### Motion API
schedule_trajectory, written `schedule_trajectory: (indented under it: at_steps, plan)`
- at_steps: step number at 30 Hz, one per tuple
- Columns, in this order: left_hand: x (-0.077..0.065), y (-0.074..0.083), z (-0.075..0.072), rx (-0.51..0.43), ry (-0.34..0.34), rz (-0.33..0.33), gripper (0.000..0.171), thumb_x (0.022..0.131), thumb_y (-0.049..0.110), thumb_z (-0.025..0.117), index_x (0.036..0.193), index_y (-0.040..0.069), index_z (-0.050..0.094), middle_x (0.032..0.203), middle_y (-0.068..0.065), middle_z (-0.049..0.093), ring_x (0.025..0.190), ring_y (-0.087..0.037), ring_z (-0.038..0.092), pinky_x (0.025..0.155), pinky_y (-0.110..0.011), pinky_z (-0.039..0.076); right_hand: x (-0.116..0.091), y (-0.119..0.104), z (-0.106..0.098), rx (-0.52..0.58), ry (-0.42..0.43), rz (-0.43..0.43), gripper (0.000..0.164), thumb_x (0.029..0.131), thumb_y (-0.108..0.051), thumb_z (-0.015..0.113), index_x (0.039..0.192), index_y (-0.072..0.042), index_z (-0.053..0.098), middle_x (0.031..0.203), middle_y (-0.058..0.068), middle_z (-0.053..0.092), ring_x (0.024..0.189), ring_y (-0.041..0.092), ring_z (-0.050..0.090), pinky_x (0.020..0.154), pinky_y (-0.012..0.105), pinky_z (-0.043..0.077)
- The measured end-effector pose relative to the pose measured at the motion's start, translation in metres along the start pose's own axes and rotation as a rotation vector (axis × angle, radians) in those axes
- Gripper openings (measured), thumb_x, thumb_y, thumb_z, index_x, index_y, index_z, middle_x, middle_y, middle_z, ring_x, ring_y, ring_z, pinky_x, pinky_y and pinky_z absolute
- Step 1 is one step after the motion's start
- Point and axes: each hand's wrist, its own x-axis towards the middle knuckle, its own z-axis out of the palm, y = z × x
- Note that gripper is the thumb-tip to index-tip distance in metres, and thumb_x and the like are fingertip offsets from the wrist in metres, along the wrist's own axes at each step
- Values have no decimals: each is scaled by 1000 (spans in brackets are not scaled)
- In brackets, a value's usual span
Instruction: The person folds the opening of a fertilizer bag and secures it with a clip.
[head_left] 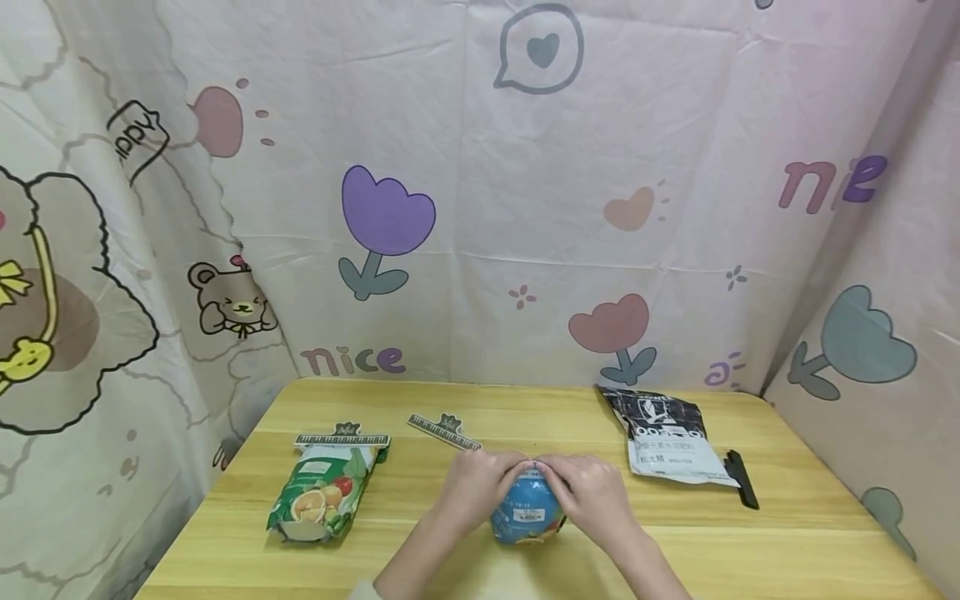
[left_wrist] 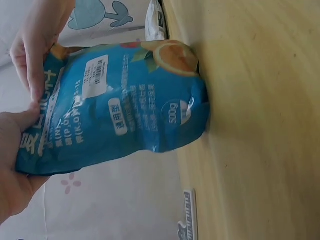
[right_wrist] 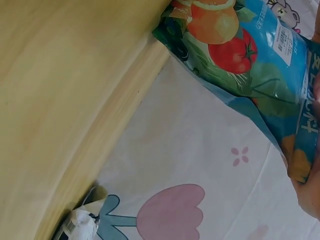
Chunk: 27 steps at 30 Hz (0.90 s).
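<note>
A blue plastic bag with a white barcode label stands upright on the table, its base at the wood. Fruit and vegetable pictures, among them a tomato and an orange, show on its surface in the right wrist view. My left hand pinches the left part of its top edge, and my right hand grips the right part. The thumbs meet near the middle of that edge. In the left wrist view both hands are at the bag's top, with large printed characters under the fingers.
To the left lies a green fruit-print bag with a piano-key clip across its top. Behind my left hand is a similar loose clip. A black and white bag lies right, beside a black clip. Printed curtains enclose the table.
</note>
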Motion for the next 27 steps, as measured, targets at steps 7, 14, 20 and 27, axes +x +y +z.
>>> schedule_trajectory:
  at_steps: [7, 14, 20, 27]
  plan:
    - [0, 2, 3, 10, 33, -36, 14, 87, 25, 63, 82, 15, 71, 73, 3, 69, 55, -7, 62, 48, -10, 41, -2, 0, 2, -48, 1, 31, 13, 86, -22, 62, 82, -14, 71, 70, -2, 68, 54, 10, 60, 48, 23, 48]
    - [-1, -6, -8, -180, -94, -94, 18, 90, 22, 60, 94, 10, 72, 85, 0, 70, 71, -10, 64, 64, -20, 50, -4, 7, -8, -4, -13, 43, 7, 81, -19, 68, 84, -13, 72, 79, -2, 69, 68, 12, 65, 58, 27, 52]
    - [-4, -8, -9, -157, -74, -112, 15, 87, 20, 62, 94, 10, 72, 82, -2, 69, 64, -8, 60, 62, -21, 48, -5, 11, -12, -27, -45, 72, 12, 86, -23, 64, 81, -15, 71, 75, -3, 69, 62, 11, 64, 52, 24, 50]
    - [-7, -15, -5, -383, -123, -220, 18, 86, 21, 64, 95, 8, 72, 89, -2, 69, 74, -8, 63, 63, -18, 49, -9, 14, -13, 85, -89, 211, 14, 73, -8, 75, 84, -16, 72, 80, -4, 69, 67, 7, 63, 54, 20, 49]
